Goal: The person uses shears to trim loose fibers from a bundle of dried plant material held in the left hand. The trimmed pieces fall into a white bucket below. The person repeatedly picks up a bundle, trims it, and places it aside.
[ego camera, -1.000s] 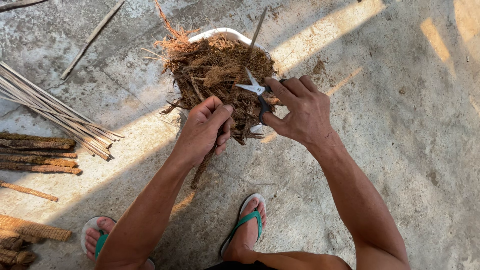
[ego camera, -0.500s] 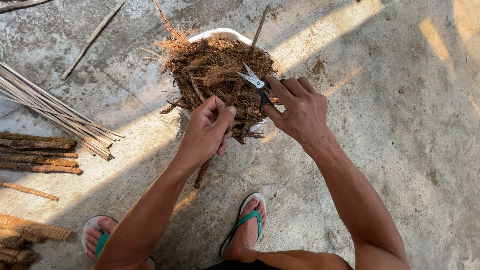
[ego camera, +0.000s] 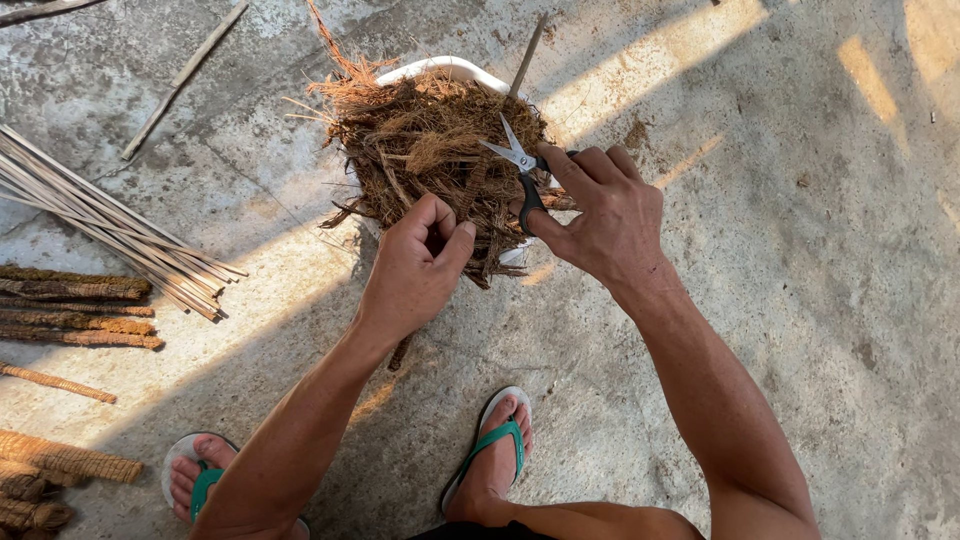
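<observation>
1. Head cam: left hand (ego camera: 415,270) is gripping a fiber-wrapped stick (ego camera: 402,350), fingers clenched round it w/ the stick's end poking out below the wrist.
2. Right hand (ego camera: 605,215) is holding black-handled scissors (ego camera: 520,165), blades parted and pointing up-left, away from the knuckles.
3. Pile of brown coir fiber (ego camera: 430,150) is sitting in a white tub (ego camera: 450,68) just beyond both hands.
4. Bare thin sticks (ego camera: 110,225) and wrapped sticks (ego camera: 80,310) are lying well off to the left hand's outer side.

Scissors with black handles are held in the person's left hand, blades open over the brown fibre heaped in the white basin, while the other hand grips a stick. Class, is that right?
Not quite. The head view shows the scissors in the right hand, not the left. The left hand grips the stick. Blades are open over the fibre in the white basin.
</observation>
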